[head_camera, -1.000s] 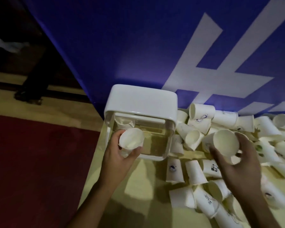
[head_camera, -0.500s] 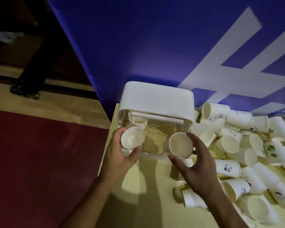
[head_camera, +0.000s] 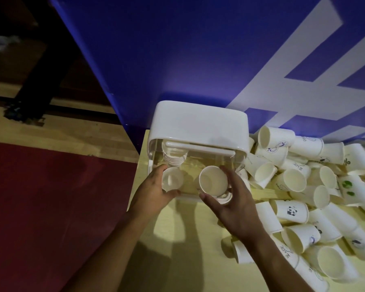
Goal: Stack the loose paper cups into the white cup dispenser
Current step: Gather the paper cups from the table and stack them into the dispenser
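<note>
Early days, I reckon: left hand [head_camera: 154,191] grips one cup [head_camera: 172,182], right hand [head_camera: 235,204] a second cup [head_camera: 213,181], both at the front of the dispenser [head_camera: 198,125], a short stack [head_camera: 174,158] inside, a big pile [head_camera: 303,186] of cups waiting on the tabletop [head_camera: 194,256].

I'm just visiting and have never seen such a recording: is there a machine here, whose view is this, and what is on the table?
No machine: a person works with bare hands, and one head-worn camera looks down at them. The left hand grips one paper cup; the right hand grips a second cup, both before the white cup dispenser, whose clear front shows a stack of cups inside. Loose cups lie heaped on the pale table to its right.
</note>
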`<state>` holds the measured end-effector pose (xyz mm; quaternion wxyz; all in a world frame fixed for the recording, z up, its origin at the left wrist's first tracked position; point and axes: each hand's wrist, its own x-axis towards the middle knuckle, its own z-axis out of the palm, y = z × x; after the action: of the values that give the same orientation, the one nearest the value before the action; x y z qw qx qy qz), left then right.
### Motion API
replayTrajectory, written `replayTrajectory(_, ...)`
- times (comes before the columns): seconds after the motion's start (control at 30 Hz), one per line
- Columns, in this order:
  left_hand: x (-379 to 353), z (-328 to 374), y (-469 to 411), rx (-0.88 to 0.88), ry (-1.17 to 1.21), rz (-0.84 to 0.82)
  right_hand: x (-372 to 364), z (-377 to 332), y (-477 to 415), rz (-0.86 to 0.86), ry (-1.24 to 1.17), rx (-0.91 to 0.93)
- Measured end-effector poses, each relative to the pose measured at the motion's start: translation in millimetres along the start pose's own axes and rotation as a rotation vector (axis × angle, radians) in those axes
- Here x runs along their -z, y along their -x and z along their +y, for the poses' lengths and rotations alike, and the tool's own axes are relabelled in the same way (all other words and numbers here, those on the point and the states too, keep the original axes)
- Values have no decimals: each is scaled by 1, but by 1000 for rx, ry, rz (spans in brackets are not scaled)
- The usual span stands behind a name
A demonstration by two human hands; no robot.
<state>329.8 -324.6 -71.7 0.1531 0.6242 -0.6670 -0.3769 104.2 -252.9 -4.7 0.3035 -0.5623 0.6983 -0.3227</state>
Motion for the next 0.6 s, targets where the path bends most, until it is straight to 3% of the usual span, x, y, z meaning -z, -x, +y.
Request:
replayTrajectory(0.23,-1,4,-10,5,-80,-76,-20,-3,-13,-45,29,-1)
replayTrajectory(0.43,9,0,-5,-47,84,-27,-37,-19,-20,-21,-18,31)
replayTrajectory(0.6,23,3,4,102,265,86,-60,-25,-23,-34,3,46)
